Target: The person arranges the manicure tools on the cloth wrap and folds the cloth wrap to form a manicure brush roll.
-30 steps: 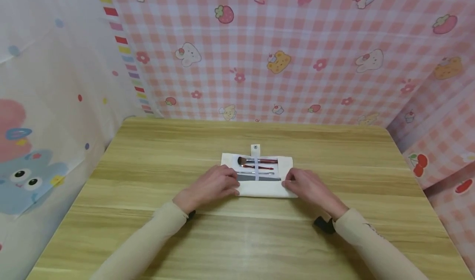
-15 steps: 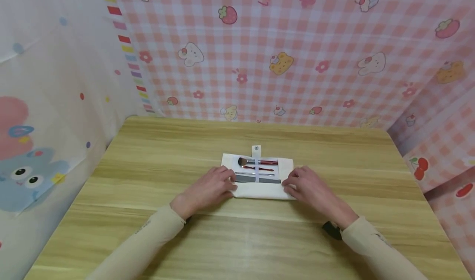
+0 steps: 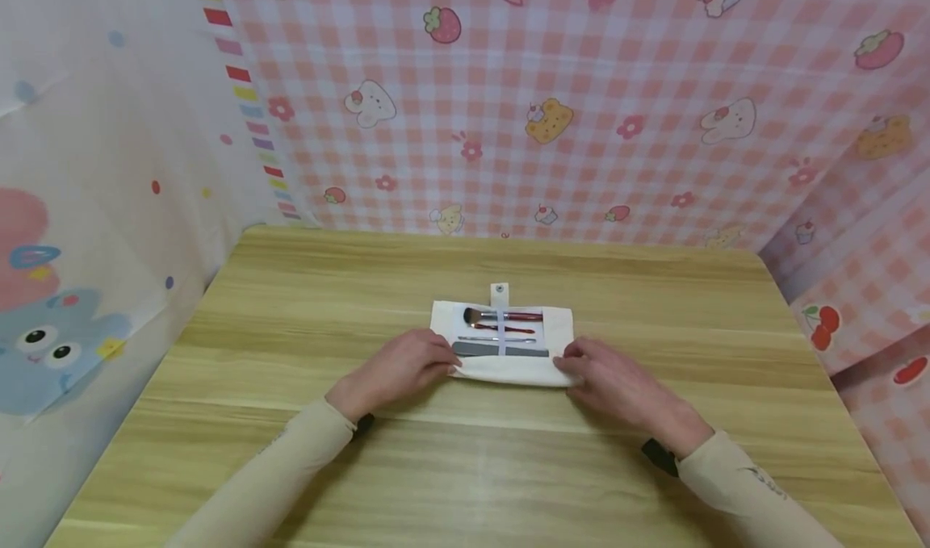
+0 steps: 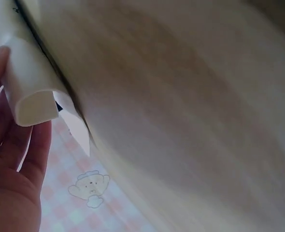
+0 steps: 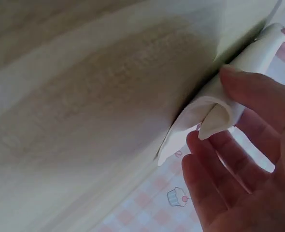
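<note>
A cream fabric brush roll [image 3: 559, 322] lies partly unrolled in the middle of the table. Its near edge is folded over into a rounded tube, plain to see in both wrist views. My left hand [image 3: 403, 366] pinches the left end of that fold, thumb on the near side. At the right end my right hand [image 3: 617, 378] grips the fold between thumb and fingers [image 5: 239, 164]. Under a pale elastic band lie a dark-bristled makeup brush [image 3: 519, 316], a thin red-handled tool [image 3: 508, 328], a slim silver stick [image 3: 516, 340] and a flat grey strip [image 3: 523, 352].
A short strap [image 3: 500, 293] with a metal snap sticks out from the roll's far edge. The wooden table [image 3: 465, 467] runs back to a pink checked cloth [image 3: 494, 169]. A white printed cloth [image 3: 87, 152] hangs at the left.
My left hand has shifted slightly left to the end of the fold. The right hand has dropped a little toward me. The roll itself has hardly moved.
</note>
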`<state>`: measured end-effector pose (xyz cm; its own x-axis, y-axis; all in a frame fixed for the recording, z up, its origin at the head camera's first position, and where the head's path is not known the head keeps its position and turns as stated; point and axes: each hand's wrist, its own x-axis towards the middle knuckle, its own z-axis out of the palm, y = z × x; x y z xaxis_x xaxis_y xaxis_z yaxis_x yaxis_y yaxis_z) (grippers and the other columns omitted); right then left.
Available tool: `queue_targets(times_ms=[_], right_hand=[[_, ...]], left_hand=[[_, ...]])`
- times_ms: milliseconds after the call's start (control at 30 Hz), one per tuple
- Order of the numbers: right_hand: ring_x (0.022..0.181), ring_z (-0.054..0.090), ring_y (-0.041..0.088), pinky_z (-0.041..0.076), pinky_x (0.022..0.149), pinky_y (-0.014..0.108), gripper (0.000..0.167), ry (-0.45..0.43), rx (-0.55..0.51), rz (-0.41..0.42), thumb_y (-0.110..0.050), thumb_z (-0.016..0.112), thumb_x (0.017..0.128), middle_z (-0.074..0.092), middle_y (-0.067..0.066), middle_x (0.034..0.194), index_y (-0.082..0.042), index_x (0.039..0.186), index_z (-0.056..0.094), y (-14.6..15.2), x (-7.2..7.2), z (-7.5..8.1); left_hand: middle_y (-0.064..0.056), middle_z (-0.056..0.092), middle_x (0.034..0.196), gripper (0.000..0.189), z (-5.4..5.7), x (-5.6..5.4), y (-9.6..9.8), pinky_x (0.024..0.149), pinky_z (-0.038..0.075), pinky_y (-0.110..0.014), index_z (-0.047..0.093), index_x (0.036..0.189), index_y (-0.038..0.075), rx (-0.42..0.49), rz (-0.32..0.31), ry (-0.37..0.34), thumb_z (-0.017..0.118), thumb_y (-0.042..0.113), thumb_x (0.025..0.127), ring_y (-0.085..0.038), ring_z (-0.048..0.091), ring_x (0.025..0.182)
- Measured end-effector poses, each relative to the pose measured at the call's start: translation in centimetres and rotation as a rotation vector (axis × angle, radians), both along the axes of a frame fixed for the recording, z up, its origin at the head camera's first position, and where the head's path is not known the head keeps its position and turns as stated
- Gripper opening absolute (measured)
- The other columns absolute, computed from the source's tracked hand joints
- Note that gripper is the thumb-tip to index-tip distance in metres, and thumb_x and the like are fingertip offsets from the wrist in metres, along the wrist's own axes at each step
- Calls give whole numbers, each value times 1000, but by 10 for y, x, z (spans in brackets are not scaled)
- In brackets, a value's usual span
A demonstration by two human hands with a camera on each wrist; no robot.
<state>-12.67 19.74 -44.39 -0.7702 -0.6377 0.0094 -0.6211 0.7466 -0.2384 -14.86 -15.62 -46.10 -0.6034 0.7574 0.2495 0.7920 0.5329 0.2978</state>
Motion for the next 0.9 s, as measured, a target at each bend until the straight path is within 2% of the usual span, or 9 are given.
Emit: queue_targets(times_ms=[133,233,300,400,533,633,733,800,900], right_hand=[[107,64,24,56,93,45,35,-34,-41,-4,-12,78,92,65,10,124,-5,127,74,4,-2,-1],[118,64,30,52,100,51,32,-102,-99,-11,-13,72,97,67,11,129,-5,128,72,7,-5,-1],[119,64,31,51,101,53,32,-154,-142,-24,-14,68,99,68,11,129,-4,129,71,9,-7,0],[103,67,23,54,93,48,30,-228,-192,-45,-17,64,102,72,7,117,-3,128,69,12,-11,-1],[81,57,13,50,75,34,27,-311,-243,-77,-21,60,105,68,-1,100,-5,125,68,14,-16,-1],[79,56,13,47,71,29,24,-341,-309,-88,-23,59,107,66,-1,97,-6,122,66,14,-18,-2],[80,56,14,47,71,28,23,-343,-360,-105,-25,58,108,65,0,98,-6,119,64,13,-21,-2],[78,56,13,47,69,27,24,-338,-374,-119,-25,57,108,66,1,97,-4,119,63,11,-22,-2],[84,60,13,49,71,29,28,-329,-373,-146,-27,54,110,70,5,104,-3,121,62,9,-23,-2]], left_hand=[[-2,75,100,11,2,0,-1,90,55,-39,80,103,10,31,40,-107,71,13,98,-19,70,94],[-3,76,100,12,2,1,-1,90,56,-39,80,104,8,62,92,-205,69,11,98,-19,71,94],[-3,77,100,13,2,0,-2,88,56,-37,79,105,7,85,127,-271,68,11,100,-17,71,92],[1,74,92,14,4,-1,-2,80,55,-33,78,104,8,125,171,-371,64,11,102,-12,65,83],[5,63,81,16,7,-3,-3,71,46,-29,74,102,9,186,207,-477,59,12,105,-12,54,74],[4,60,81,18,9,-6,-3,72,44,-30,72,102,9,224,236,-523,56,14,106,-13,52,75],[1,64,87,19,8,-9,-2,76,44,-32,71,102,9,250,280,-555,54,15,107,-15,54,80],[0,67,92,20,7,-11,-1,78,46,-33,71,102,9,261,309,-570,53,16,108,-16,56,83],[-1,69,97,21,7,-12,0,81,47,-34,71,102,9,276,345,-581,53,16,108,-17,58,87]])
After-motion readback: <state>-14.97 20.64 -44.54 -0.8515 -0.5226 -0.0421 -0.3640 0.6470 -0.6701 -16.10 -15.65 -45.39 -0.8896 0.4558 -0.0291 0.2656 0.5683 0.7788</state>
